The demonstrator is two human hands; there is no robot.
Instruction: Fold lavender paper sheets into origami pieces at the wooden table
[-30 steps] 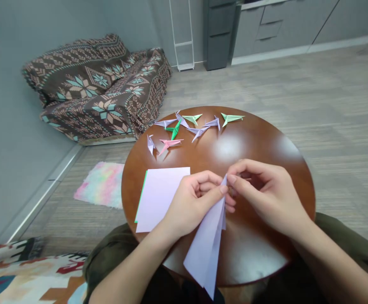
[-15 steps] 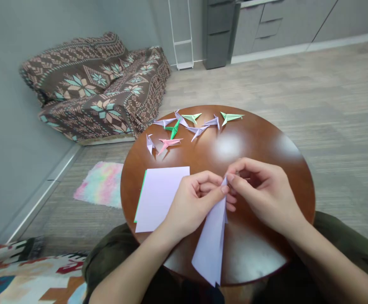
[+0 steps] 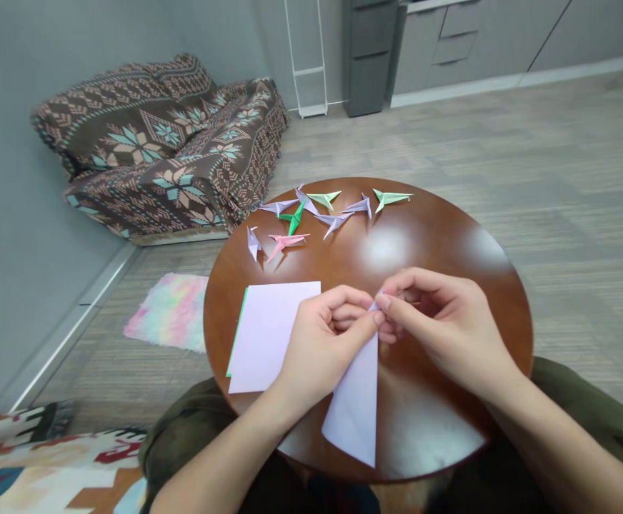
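A folded sheet of lavender origami paper (image 3: 355, 407) hangs from my fingers as a long narrow wedge, its broad end toward me. Just below the tip, my left hand (image 3: 336, 325) pinches it between thumb and fingers. My right hand (image 3: 440, 314) grips the pointed tip itself with thumb and forefinger, touching the left fingertips. To the left lies a stack of square origami paper (image 3: 273, 332), lavender on top with a green edge showing.
Several folded paper birds lie along the table's far left, among them a pink one (image 3: 286, 244), a green one (image 3: 293, 218) and a pale green one (image 3: 391, 199). The round brown table (image 3: 451, 243) stands over my knees. Beyond it is a covered sofa (image 3: 183, 157).
The paper's broad end has lifted slightly and turned, so its layers now look closed together. Both hands have shifted a little left, still pinching the tip.
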